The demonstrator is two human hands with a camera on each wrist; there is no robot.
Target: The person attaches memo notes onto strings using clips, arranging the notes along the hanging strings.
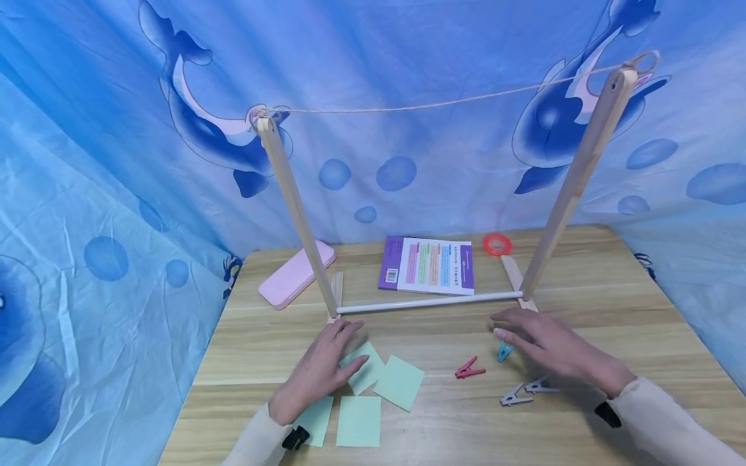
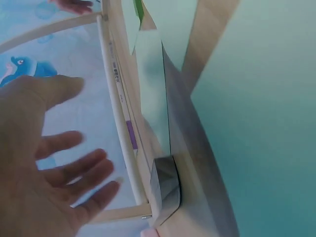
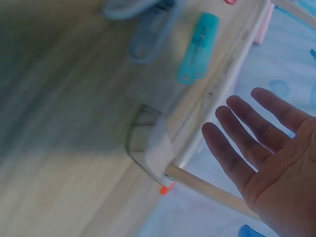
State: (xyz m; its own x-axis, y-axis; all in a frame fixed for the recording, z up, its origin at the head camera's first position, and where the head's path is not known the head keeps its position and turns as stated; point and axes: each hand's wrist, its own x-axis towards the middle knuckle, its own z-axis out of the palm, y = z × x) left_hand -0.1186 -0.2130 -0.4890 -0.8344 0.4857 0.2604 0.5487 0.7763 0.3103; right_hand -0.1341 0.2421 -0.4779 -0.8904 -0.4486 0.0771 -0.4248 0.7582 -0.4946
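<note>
My left hand [image 1: 320,369] hovers over several pale green paper squares [image 1: 358,422], its fingers spread and loosely bent with nothing in them. In the left wrist view the same hand [image 2: 54,153] appears apart from the paper. Over on the right, my right hand [image 1: 548,343] is held above the table, fingers relaxed and holding nothing. A teal clothespin [image 1: 504,351] lies just under its fingertips, and two grey clothespins [image 1: 515,396] lie nearer me. Left of these is a red clothespin [image 1: 469,369]. The right wrist view shows that palm [image 3: 286,168] with extended fingers.
A wooden frame stands across the table, with a left post [image 1: 297,207], a right post [image 1: 577,181], a white bottom rod [image 1: 431,302] and a string [image 1: 408,108] tied between the tops. Behind are a pink case [image 1: 297,275], a book [image 1: 428,265] and a red tape roll [image 1: 497,244].
</note>
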